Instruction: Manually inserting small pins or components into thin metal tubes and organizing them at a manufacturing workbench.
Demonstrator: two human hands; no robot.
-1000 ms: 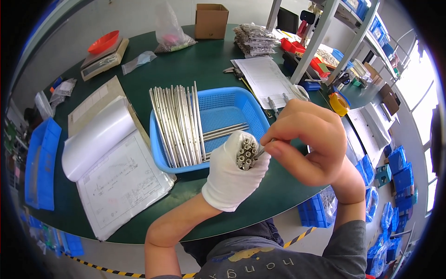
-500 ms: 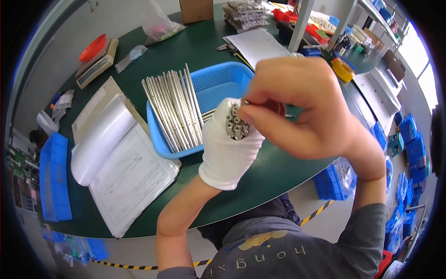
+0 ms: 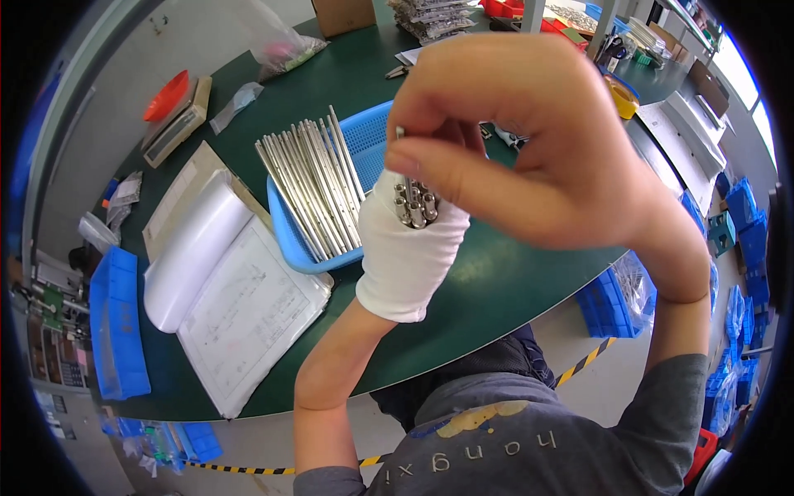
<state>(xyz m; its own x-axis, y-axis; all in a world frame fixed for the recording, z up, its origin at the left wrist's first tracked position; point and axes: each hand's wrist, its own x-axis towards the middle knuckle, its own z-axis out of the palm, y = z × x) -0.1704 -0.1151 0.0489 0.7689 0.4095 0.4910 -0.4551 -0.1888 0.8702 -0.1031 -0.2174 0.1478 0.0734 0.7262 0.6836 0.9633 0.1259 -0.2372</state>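
My left hand (image 3: 409, 269), in a white glove, is wrapped around a bundle of thin metal tubes (image 3: 418, 213) whose round, hollow ends point up toward me. Just over the bundle, my bare right hand (image 3: 538, 157) pinches one metal tube (image 3: 400, 132) between thumb and forefinger. That tube's tip shows above the thumb; its lower part is largely hidden. Behind the glove stands a blue perforated basket (image 3: 364, 136). A row of long silvery tubes (image 3: 310, 186) leans across its left side.
On the green table (image 3: 488, 285), an open folder of drawings (image 3: 248, 306) lies to the left beside a blue bin (image 3: 120, 322). Farther back are a scale with a red pan (image 3: 168, 95), a plastic bag (image 3: 285, 54), a cardboard box (image 3: 343, 15) and pliers (image 3: 397, 73).
My right hand has risen and come closer to me, drawing the pinched tube up above the bundle. The view has shifted slightly; my left hand still grips the bundle.
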